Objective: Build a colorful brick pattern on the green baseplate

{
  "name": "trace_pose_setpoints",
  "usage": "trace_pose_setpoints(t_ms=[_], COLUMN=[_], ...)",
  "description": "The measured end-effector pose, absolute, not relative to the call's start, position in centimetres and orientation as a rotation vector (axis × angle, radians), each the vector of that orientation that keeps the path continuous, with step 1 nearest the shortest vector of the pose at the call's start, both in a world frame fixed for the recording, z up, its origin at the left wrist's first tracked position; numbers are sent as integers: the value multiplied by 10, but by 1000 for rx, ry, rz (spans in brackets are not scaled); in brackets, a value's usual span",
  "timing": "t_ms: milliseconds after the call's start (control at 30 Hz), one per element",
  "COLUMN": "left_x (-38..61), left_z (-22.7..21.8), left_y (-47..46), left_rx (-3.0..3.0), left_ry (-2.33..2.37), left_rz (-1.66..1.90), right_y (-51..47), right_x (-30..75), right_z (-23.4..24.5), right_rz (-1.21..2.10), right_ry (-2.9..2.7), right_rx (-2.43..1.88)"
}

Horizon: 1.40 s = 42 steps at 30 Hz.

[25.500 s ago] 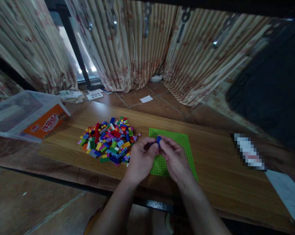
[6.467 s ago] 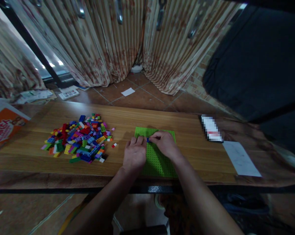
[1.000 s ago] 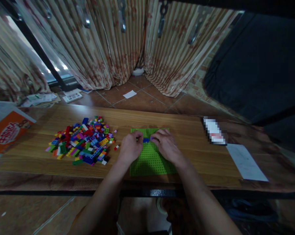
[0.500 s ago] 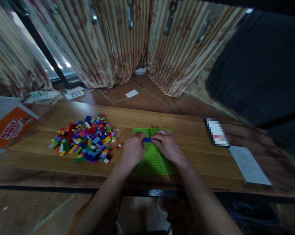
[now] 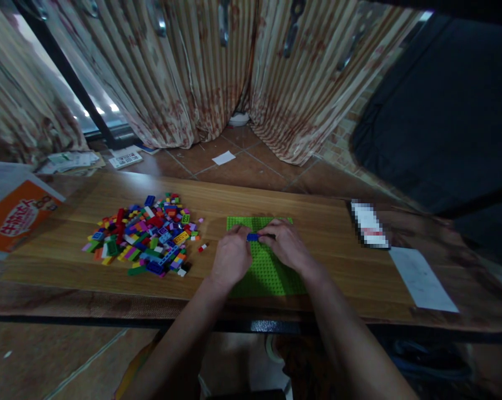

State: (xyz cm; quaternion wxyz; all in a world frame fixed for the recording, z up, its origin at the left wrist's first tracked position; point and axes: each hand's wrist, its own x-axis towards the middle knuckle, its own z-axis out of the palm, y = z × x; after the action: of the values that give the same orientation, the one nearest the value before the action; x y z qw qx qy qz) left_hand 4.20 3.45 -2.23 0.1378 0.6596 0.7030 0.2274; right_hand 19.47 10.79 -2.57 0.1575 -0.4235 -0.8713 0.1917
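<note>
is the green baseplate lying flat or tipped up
Flat: the green baseplate lies along the wooden tabletop, studs facing up, with no visible edge raised.

- Two hands: one left hand (image 5: 233, 255), one right hand (image 5: 286, 244).
- One green baseplate (image 5: 271, 275) by the near edge of the worktop (image 5: 346, 278).
- One blue piece (image 5: 253, 237) at the fingertips; whether several joined bricks, unclear.
- One heap of bricks (image 5: 150, 233) toward the left edge, too many to count.
- One red-and-white piece (image 5: 203, 248) beside it.
- One clear box (image 5: 19, 216) at the left edge.
- One phone (image 5: 368, 225), far right corner.
- One paper sheet (image 5: 423, 278), right edge.
</note>
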Motion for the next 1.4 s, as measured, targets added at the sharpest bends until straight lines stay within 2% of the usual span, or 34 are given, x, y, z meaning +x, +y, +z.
trace_pose_setpoints(t_ms=[467, 733, 1067, 1400], left_x=[44, 44, 44, 53], left_z=[-27, -25, -29, -31], left_y=[33, 36, 35, 27], left_rx=[1909, 1860, 1928, 2258], left_ry=[2052, 2062, 2025, 1972], left_rz=[693, 666, 680, 449], right_y=[99, 98, 104, 106], right_x=[207, 241, 223, 221], right_z=[-30, -26, -32, -32], right_rz=[536, 563, 639, 607], right_ry=[-2316, -2291, -2307, -2358], right_rx=[-1175, -1375, -1209, -1201])
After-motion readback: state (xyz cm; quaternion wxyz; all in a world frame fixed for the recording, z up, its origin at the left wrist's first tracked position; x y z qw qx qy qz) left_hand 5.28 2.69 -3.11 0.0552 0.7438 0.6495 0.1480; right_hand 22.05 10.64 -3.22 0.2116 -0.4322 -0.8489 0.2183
